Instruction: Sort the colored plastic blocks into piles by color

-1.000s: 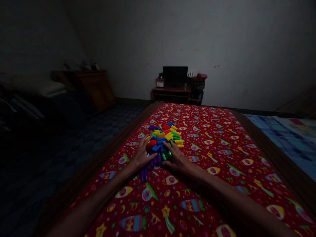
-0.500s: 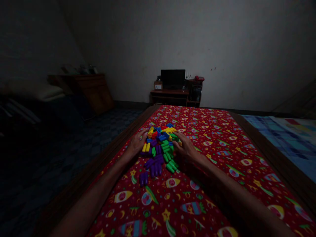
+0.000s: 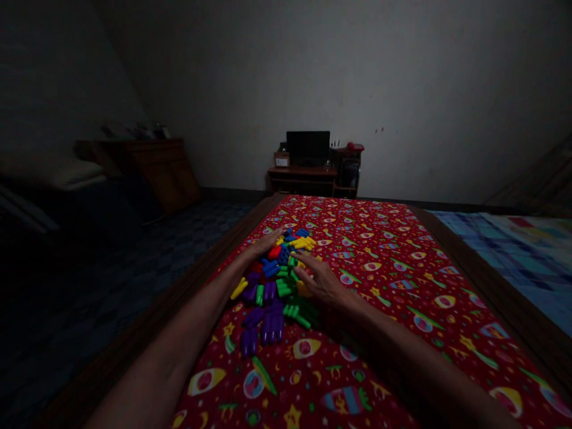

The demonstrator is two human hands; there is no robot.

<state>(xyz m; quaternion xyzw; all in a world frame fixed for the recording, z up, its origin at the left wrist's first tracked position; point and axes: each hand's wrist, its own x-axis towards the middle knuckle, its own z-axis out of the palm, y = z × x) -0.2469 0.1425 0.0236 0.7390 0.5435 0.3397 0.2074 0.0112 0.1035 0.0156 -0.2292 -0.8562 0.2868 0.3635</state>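
A loose pile of plastic hand-shaped pieces in purple, green, blue, yellow and red lies on a red patterned cloth [image 3: 379,357]. My left hand [image 3: 267,243] rests along the pile's far left side, fingers stretched forward beside the blue pieces [image 3: 302,233] and yellow pieces [image 3: 302,243]. My right hand [image 3: 319,279] is over the right side, fingers spread against the green pieces [image 3: 286,287]. Nearest to me are the purple pieces [image 3: 272,329], apart from both hands. A single yellow piece [image 3: 239,288] lies by my left forearm. Neither hand visibly grips a piece.
The cloth covers a long table with a brown edge [image 3: 435,229]. Beyond it, a monitor [image 3: 308,148] stands on a low desk [image 3: 304,171] against the wall. A wooden cabinet [image 3: 167,173] is at the left, and a blue checked cloth [image 3: 487,256] lies at the right.
My left hand has slid forward along the pile, and my right hand has moved left over it. Several pieces have shifted, and the yellow one on the left lies farther out. The view has tilted slightly.
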